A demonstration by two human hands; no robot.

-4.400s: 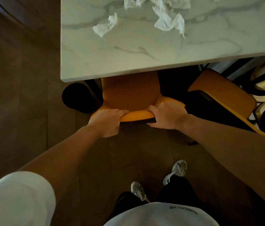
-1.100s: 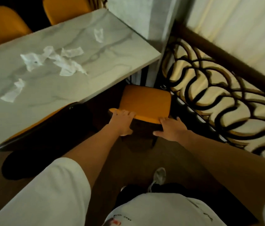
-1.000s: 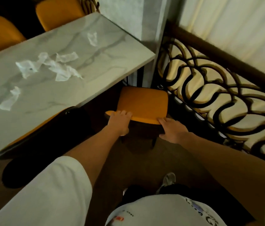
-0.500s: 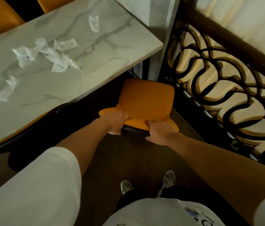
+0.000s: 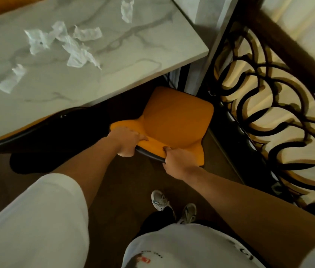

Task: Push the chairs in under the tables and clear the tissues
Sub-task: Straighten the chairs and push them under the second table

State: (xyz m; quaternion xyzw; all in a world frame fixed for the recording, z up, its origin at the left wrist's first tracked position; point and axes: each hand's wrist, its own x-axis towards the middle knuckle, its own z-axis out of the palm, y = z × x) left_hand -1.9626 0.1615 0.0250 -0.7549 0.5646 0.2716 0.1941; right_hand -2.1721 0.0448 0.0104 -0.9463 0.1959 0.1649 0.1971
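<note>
Chair pulled back, turned since earlier frame. Left hand, right hand both clench backrest top; tabletop edge lies upper left of grip.

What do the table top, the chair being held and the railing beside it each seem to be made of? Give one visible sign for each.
Table top: marble or a marble-look slab, pale with grey veins and a smooth, faintly glossy face.
Chair: orange moulded seat, matte, perhaps plastic or upholstered; a dark rim shows along the back.
Railing: dark curled bars, probably painted metal, under a brown, wood-like top rail.
</note>
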